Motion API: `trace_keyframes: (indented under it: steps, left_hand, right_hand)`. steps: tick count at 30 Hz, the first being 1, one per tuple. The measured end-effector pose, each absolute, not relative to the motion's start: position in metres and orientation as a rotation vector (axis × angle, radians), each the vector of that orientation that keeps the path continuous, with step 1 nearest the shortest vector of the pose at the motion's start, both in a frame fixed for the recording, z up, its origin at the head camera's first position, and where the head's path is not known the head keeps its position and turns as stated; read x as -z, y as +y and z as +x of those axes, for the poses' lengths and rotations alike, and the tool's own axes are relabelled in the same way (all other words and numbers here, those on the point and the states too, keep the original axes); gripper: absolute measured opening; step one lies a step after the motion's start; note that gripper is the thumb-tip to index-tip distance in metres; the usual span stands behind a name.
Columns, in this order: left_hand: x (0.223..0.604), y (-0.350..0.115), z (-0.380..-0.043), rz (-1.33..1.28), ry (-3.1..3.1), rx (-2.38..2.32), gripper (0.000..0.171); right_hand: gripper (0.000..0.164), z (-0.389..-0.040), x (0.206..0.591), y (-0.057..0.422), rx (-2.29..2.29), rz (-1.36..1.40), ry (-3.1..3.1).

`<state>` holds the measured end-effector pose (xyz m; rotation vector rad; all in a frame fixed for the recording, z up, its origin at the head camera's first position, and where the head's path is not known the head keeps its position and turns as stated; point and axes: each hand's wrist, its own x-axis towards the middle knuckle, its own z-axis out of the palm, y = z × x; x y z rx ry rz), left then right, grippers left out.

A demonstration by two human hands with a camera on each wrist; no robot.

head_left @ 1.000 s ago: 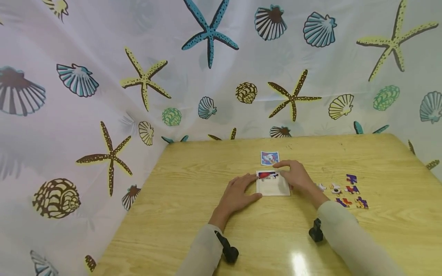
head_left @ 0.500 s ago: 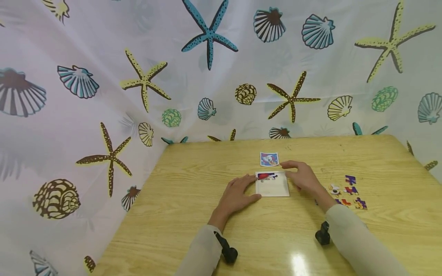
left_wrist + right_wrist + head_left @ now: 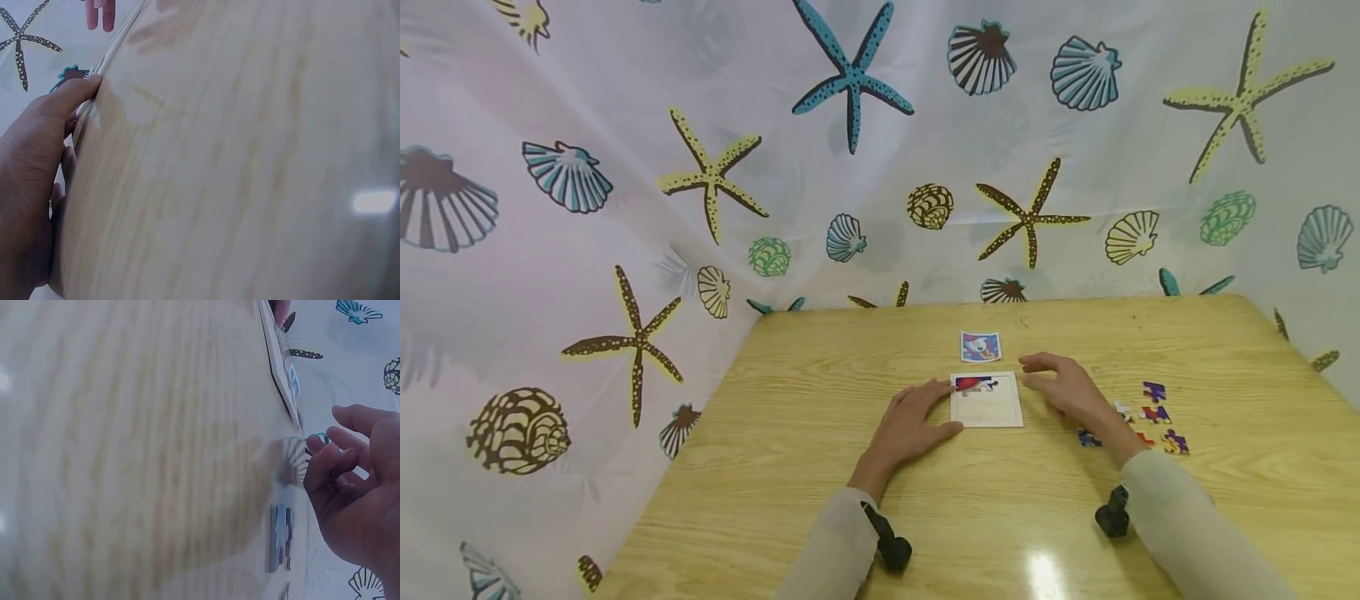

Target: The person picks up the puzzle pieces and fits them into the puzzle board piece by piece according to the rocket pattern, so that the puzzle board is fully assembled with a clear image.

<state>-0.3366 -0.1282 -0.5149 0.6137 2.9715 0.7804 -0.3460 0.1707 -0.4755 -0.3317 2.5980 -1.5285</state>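
A white square puzzle tray [image 3: 988,413] lies on the table, with a few joined red, purple and white puzzle pieces [image 3: 973,384] in its upper left corner. My left hand [image 3: 910,423] rests at the tray's left side, fingers extended along its edge and thumb at the lower left corner; in the left wrist view the thumb [image 3: 78,94] touches the edge. To the right of the tray, my right hand [image 3: 1063,389] is raised just over the table. In the right wrist view its fingers [image 3: 337,462] hang loosely bent and nothing shows between them.
Beyond the tray lies a small picture card [image 3: 981,347] of a white cartoon dog. Several loose puzzle pieces [image 3: 1154,414] are spread on the wooden table [image 3: 820,375] at the right, some hidden by the right forearm. A shell-print curtain [image 3: 910,142] hangs behind.
My right hand has drawn off the tray's upper right edge and moved right, toward the loose pieces. My left hand has stayed at the tray.
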Motion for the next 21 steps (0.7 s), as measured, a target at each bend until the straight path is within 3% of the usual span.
trace_keyframes:
  steps: [21]
  left_hand:
    - [0.513, -0.128, -0.335, 0.603, 2.974, -0.77, 0.071]
  right_hand:
    - [0.049, -0.339, 0.477, 0.196, 1.518, -0.266, 2.57]
